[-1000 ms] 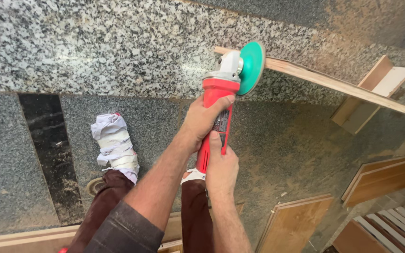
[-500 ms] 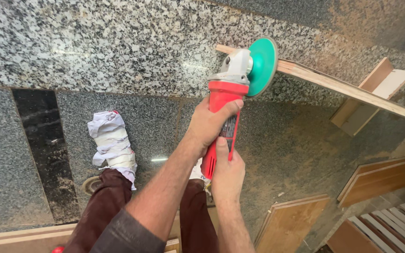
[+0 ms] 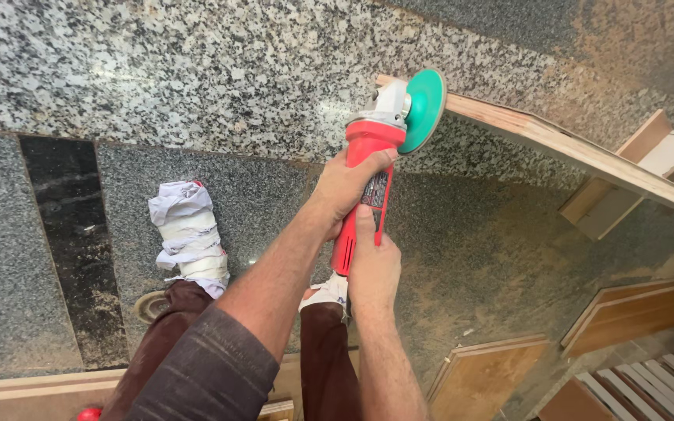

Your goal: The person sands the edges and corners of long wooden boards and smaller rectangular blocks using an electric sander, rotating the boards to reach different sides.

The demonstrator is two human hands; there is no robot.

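Both my hands hold a red angle grinder with a grey gear head and a green disc. My left hand wraps the front of the red body, just behind the head. My right hand grips the rear handle, thumb lying along it. The disc stands on edge at the near end of a long wooden strip that lies across the speckled granite slab. Whether the disc touches the strip or the stone is unclear.
My foot, wrapped in white cloth, stands on the dark granite floor beside a black strip. Wooden boards lie at the lower right, a wooden block at the right edge, and another board along the bottom left.
The grinder and both hands have shifted slightly to the right along the slab edge, with the disc staying at the end of the wooden strip. The grip is unchanged.
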